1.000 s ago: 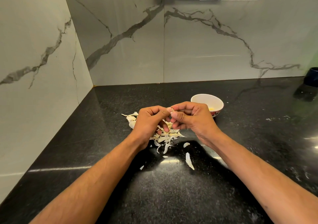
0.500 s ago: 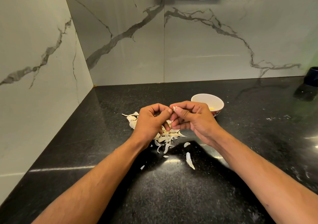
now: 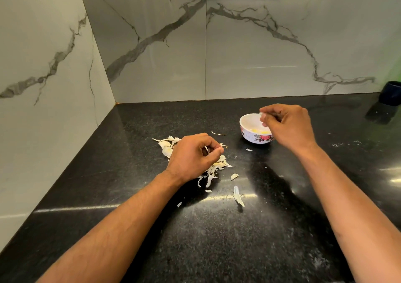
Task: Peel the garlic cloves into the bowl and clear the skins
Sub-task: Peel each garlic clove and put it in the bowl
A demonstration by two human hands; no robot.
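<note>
The garlic clove (image 3: 262, 116) is now over the bowl (image 3: 249, 130), pinched in the fingertips of the right hand (image 3: 287, 126). A second ago both hands were together above the skins (image 3: 213, 169), working on this clove. So the peeling of this one looks finished, and I think dropping it into the bowl comes next. The left hand (image 3: 193, 156) has stayed low over the pile, to the left of the bowl, fingers curled. I cannot tell if it holds a skin. Loose skins lie on the black counter (image 3: 217, 239), not cleared yet.
</note>
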